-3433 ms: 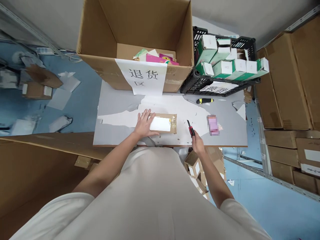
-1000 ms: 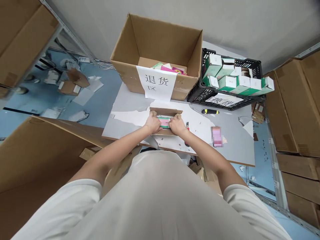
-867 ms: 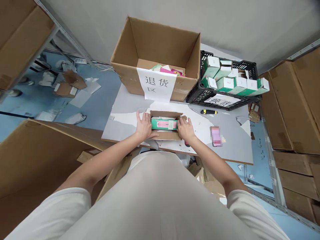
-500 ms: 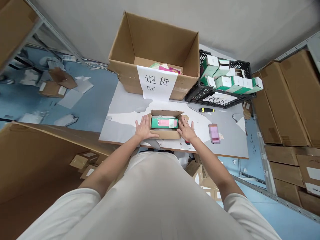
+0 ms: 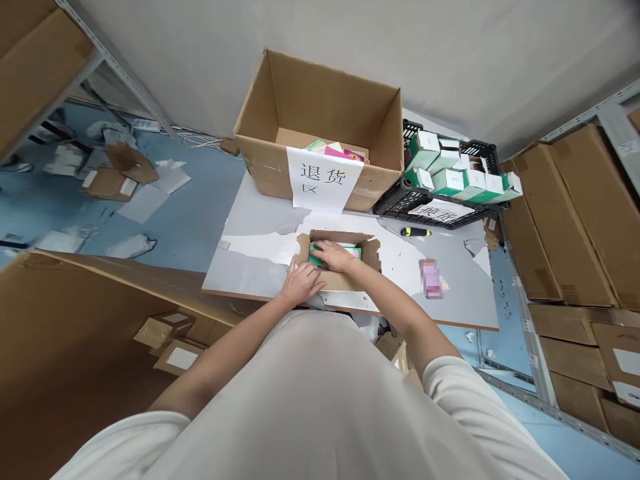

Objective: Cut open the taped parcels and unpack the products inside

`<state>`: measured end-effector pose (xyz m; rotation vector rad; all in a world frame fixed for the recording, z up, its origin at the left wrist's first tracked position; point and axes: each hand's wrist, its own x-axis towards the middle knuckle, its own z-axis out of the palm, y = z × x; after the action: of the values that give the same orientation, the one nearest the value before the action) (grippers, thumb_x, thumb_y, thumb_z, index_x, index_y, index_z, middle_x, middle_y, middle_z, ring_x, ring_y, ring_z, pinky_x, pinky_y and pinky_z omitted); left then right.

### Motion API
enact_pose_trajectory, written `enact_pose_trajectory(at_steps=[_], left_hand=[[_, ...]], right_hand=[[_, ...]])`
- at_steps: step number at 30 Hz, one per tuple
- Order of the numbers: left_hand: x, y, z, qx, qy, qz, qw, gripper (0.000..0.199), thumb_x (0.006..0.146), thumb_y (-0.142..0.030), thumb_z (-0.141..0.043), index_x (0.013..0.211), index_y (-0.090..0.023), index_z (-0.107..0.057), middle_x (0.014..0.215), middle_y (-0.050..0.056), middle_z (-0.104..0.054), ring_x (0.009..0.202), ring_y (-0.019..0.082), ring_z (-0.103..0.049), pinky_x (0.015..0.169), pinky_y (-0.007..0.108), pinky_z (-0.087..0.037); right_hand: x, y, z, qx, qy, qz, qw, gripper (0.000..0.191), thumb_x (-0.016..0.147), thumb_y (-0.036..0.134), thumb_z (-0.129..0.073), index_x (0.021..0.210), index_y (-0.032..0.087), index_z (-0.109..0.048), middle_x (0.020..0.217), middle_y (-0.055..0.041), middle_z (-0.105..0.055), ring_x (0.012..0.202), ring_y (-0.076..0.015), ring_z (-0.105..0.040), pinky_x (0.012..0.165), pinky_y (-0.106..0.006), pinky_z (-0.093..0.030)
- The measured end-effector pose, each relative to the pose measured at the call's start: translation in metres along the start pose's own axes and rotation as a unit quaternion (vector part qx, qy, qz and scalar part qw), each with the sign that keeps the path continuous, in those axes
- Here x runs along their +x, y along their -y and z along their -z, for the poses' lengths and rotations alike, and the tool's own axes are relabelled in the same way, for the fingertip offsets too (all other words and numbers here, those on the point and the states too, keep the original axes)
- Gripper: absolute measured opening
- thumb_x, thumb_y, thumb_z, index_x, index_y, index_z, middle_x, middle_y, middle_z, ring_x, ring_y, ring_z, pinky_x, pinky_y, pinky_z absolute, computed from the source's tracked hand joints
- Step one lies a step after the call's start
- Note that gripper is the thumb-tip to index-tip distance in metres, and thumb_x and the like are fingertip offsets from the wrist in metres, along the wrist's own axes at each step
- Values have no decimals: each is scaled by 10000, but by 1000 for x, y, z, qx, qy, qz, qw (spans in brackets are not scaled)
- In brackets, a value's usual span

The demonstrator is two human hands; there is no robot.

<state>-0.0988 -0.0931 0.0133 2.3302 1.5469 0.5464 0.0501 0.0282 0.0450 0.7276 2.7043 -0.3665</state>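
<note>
Large open carton (image 5: pixel 75 347), lower left: plain brown; small taped parcels (image 5: pixel 181 358) inside, white labels, print too small to read.

Left hand (image 5: pixel 301 283): at the near left corner of a small cardboard carton (image 5: pixel 345 281); fingers parted; whether they pinch the cardboard cannot be told.

Right hand (image 5: pixel 334 255): reaching into the same carton, over the left part of a green box (image 5: pixel 355 253); fingers slightly parted and bent; grip on the box cannot be told.

Small carton: flaps open, on the grey table (image 5: pixel 245 267). Green box lies lengthwise inside, its printed face largely covered by the right hand; a bit of pink shows.

Pink item (image 5: pixel 431 279): on the table to the right, pixelated, illegible.

Yellow-and-black tool (image 5: pixel 415 232): beyond the pink item, in front of the crate; no lettering legible.

Black crate (image 5: pixel 395 202): filled with green-and-white boxes (image 5: pixel 451 181), end print too small to read; front sheet (image 5: pixel 443 212) bent, apparently 换货.

Tall open carton (image 5: pixel 330 113): left of the crate; white sign (image 5: pixel 325 181) hung over its front, handwritten-looking black characters 退货区; pink packaging (image 5: pixel 340 154) within.
</note>
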Motion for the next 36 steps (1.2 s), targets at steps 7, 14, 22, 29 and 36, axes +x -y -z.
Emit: enact_pose_trajectory(at_steps=[7,14,22,29,36], left_hand=[[1,8,-5,9,15,33,999,344,871,-494,-534,1011,-194,-629,1010,121,-657,974,257,-581,779,380,-384],[0,18,-14,14,22,43,999,300,874,-462,-548,978,-195,-638,964,100,-662,958,245,-579,747,363,-371],[25,34,-14,9,-1,57,998,319,893,-474,-503,971,-192,-630,947,128,-641,955,271,-559,768,379,-418],[87,68,9,19,14,79,997,287,849,-402,-587,1017,-171,-616,1045,157,-634,1089,320,-550,947,466,-404],[89,58,22,-11,-56,36,998,279,903,-244,-424,1099,-182,-613,1302,122,-582,1358,298,-394,1151,608,-108]], right_hand=[[24,7,-16,-55,33,-50,997,419,882,162,-466,1301,174,-468,1323,-193,-470,1104,-293,-505,879,-429,-447],[-5,-4,10,7,-15,-21,1000,522,758,186,-600,1265,199,-479,1332,-165,-399,1112,-294,-471,884,-405,-444],[-69,-27,47,94,-246,-103,959,542,726,273,-642,1222,162,-453,1310,-195,-372,1204,-319,-430,951,-422,-411],[-143,-15,64,103,-409,-190,886,592,696,441,-653,1161,188,-388,1236,-201,-391,1208,-367,-419,950,-506,-389],[-117,20,-31,216,-352,-150,898,477,690,299,-646,1089,199,-404,1209,-181,-419,1192,-295,-471,922,-417,-450]])
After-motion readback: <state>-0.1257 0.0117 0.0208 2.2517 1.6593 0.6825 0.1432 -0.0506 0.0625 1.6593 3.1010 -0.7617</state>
